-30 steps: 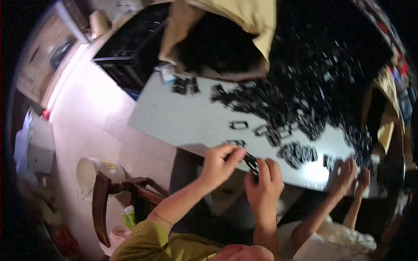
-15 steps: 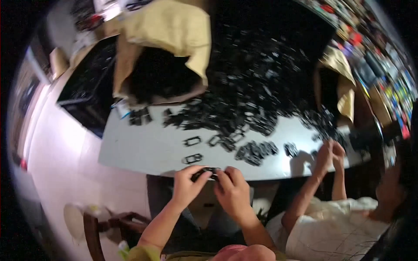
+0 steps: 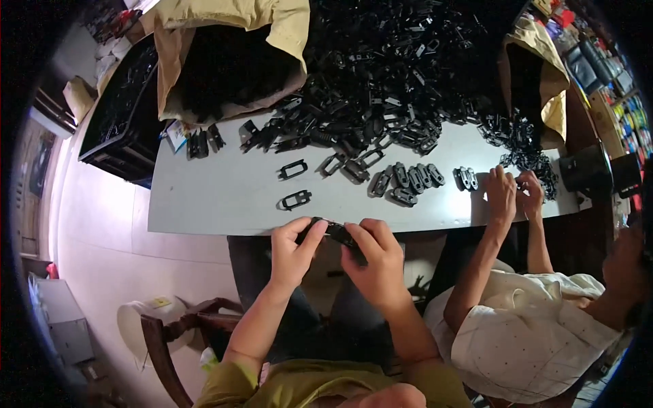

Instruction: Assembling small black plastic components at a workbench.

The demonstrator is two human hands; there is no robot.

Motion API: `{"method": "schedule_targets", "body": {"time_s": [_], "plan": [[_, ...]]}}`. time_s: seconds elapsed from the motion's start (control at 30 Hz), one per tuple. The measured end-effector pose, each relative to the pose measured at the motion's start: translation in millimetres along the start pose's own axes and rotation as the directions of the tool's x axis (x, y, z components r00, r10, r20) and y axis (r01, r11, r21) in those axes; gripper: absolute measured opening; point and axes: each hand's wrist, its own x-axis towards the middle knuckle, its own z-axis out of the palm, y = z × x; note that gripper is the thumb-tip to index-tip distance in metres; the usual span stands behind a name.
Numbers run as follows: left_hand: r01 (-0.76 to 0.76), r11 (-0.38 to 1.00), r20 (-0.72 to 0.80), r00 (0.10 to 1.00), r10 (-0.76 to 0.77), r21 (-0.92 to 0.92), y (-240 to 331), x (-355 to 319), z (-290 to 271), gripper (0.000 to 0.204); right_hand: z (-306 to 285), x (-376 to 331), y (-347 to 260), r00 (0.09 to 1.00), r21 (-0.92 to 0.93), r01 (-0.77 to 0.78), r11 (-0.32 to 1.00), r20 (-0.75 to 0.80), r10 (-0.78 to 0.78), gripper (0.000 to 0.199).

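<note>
At the front edge of the white table, I hold a small black plastic part (image 3: pixel 335 232) between my two hands. My left hand (image 3: pixel 291 255) pinches its left end with thumb and fingers. On the other end, the thumb and fingertips of my right hand (image 3: pixel 378 262) close round it. My fingers cover much of the part. Just beyond my hands lie a black oblong plastic frame (image 3: pixel 296 199) and, farther back, a second similar frame (image 3: pixel 292 168). To their right sits a cluster of thicker black oblong pieces (image 3: pixel 416 177).
A large heap of black plastic parts (image 3: pixel 388 88) covers the table's far side. Brown paper sacks stand at back left (image 3: pixel 289 41) and right (image 3: pixel 554 81). A co-worker's hands (image 3: pixel 502 194) work at the right, beside tiny black parts (image 3: pixel 534 166). A wooden chair (image 3: pixel 160 347) stands lower left.
The whole view has shifted, so the table and sacks sit higher in the picture. Both my hands keep hold of the black part. The co-worker's hands have come slightly apart.
</note>
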Motion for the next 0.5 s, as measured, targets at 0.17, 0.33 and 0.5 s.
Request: {"method": "schedule_targets", "body": {"time_s": [0.17, 0.33, 0.5], "plan": [[-0.085, 0.996, -0.016, 0.996, 0.085, 0.005, -16, 3, 0, 0.024, 2, 0, 0, 1.0, 0.007, 0.0, 1.0, 0.018, -0.001, 0.039], [-0.066, 0.998, -0.016, 0.998, 0.067, 0.01, -9, 1, 3, 0.019, 4, -1, -2, 0.999, -0.107, 0.036, 0.994, 0.035, -0.032, 0.041], [-0.124, 0.983, 0.127, 0.986, 0.107, 0.134, -9, -5, -3, 0.014, 5, -6, -3, 0.992, -0.193, 0.119, 0.974, 0.056, -0.11, 0.044]]}}
